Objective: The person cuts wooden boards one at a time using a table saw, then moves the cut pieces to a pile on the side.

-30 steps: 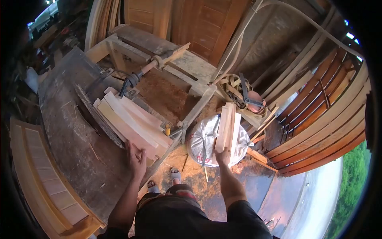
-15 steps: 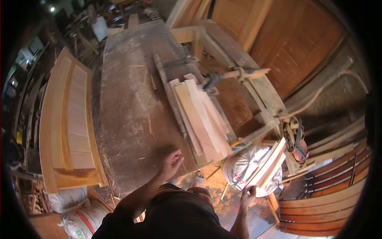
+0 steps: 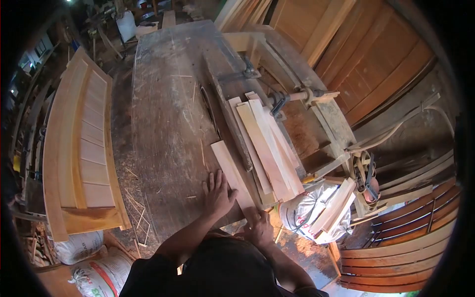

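Note:
A pale wooden board (image 3: pixel 230 171) lies lengthwise on the dark worktable, left of a long rail. My right hand (image 3: pixel 260 227) has its fingers wrapped round the board's near end, at the table's front edge. On the board's left side rests my left hand (image 3: pixel 217 195), fingers spread, with the thumb side against the board. Right of the rail, several more boards (image 3: pixel 264 148) are piled lengthwise. Beyond the far end of the held board, a narrow dark slot (image 3: pixel 209 111) shows in the tabletop.
The worktable (image 3: pixel 163 123) carries the rail (image 3: pixel 230 114) and clamps (image 3: pixel 279 104). A white sack (image 3: pixel 297 210) with boards (image 3: pixel 336 205) on it stands at right. A panelled wooden door (image 3: pixel 74 153) stands at left; slatted wood (image 3: pixel 396 262) lies lower right. Sacks (image 3: pixel 101 277) sit lower left.
My right hand has moved from the boards on the sack to the table, now with a board in it. My left hand has opened and come down beside that board.

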